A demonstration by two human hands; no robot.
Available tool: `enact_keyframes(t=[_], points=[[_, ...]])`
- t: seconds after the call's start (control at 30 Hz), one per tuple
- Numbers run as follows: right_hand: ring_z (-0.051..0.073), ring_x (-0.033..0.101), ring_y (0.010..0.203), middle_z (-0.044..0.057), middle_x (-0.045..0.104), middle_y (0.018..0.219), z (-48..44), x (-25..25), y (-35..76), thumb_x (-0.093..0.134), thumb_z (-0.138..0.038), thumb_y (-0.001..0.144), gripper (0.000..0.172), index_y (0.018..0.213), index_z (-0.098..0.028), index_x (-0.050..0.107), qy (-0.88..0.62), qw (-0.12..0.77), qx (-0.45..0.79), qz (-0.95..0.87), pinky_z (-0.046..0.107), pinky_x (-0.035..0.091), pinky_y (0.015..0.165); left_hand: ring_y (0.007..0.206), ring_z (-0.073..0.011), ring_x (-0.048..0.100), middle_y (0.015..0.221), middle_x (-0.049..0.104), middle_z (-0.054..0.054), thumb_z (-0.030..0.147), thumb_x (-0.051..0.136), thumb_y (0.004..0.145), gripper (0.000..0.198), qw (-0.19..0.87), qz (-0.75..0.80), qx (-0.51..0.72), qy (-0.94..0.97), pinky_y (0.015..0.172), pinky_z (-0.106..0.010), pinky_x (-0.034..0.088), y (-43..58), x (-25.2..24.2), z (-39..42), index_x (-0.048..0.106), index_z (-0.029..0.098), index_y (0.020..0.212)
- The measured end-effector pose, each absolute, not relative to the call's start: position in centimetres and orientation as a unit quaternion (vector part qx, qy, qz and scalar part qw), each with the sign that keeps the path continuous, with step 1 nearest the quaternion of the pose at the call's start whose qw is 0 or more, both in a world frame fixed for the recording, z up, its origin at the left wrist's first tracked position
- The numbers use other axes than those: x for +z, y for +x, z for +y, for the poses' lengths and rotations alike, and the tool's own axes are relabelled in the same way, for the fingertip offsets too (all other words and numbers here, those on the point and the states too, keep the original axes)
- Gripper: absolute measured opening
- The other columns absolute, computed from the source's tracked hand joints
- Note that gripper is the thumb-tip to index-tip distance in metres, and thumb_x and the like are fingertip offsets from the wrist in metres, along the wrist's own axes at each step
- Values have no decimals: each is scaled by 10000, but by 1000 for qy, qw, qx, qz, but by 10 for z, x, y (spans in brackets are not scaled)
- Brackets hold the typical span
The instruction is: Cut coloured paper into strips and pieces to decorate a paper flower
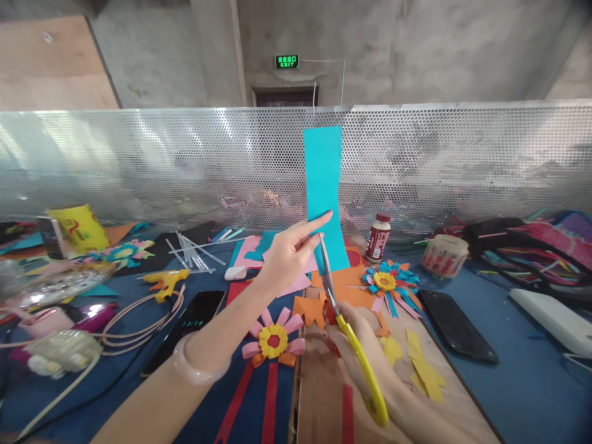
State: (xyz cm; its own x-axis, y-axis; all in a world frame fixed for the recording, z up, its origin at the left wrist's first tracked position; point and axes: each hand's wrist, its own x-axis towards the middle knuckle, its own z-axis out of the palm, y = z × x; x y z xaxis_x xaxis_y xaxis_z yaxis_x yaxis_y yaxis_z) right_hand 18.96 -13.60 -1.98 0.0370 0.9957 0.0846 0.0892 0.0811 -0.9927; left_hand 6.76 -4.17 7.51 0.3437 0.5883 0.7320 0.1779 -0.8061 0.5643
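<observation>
My left hand [289,253] pinches the lower edge of a tall turquoise paper strip [324,185] and holds it upright above the table. My right hand [365,354] grips yellow-handled scissors [345,320], whose blades point up and meet the bottom of the strip beside my left fingers. A pale bracelet [198,367] circles my left wrist. Below the hands lies a pink and yellow paper flower [274,339] with red strips under it.
A blue-and-orange paper flower [391,282], orange scraps [309,308], yellow scraps [428,376], two dark phones [457,327] [194,320], a yellow glue gun [164,282], a small bottle [378,237], a tape roll [444,254] and a yellow cup [78,228] litter the blue table. A perforated metal screen [139,160] runs behind.
</observation>
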Motion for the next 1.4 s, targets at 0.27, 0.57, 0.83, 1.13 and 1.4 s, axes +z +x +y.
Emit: enact_keyframes(t=[0.27, 0.57, 0.83, 1.13, 1.4], points=[[65, 361, 470, -87, 367, 573, -136, -14, 189, 459, -185, 697, 91, 787, -183, 470, -537, 493, 429, -533, 196, 300, 451, 518, -111, 448, 797, 612, -3, 249, 371, 901, 375, 193, 256, 508, 800, 465, -261, 373, 64, 77, -46, 509, 297, 1246], [68, 370, 456, -88, 375, 521, -139, -16, 186, 472, -189, 684, 49, 728, -192, 450, -532, 505, 439, -519, 189, 309, 435, 610, -117, 513, 1071, 631, -9, 228, 366, 895, 375, 205, 237, 512, 800, 571, -278, 466, 63, 77, -47, 527, 278, 1230], [49, 348, 410, -103, 361, 485, -140, -12, 183, 477, -199, 660, 78, 723, -193, 432, -510, 526, 478, -485, 173, 281, 395, 1039, -184, 550, 995, 668, 16, 206, 360, 895, 384, 182, 230, 526, 798, 1068, -448, 318, 63, 77, -47, 520, 287, 1234], [48, 350, 404, -109, 349, 477, -140, -11, 180, 472, -191, 635, 68, 686, -199, 428, -514, 533, 481, -470, 168, 303, 389, 967, -164, 594, 996, 674, 24, 191, 357, 898, 380, 199, 227, 529, 793, 1120, -447, 216, 64, 76, -47, 529, 276, 1226], [59, 379, 421, -102, 349, 505, -139, -14, 185, 473, -185, 686, 46, 702, -195, 430, -557, 504, 425, -506, 176, 319, 402, 1029, -195, 573, 838, 687, -3, 170, 363, 886, 385, 225, 205, 544, 782, 1080, -471, 279, 63, 72, -43, 547, 249, 1216]])
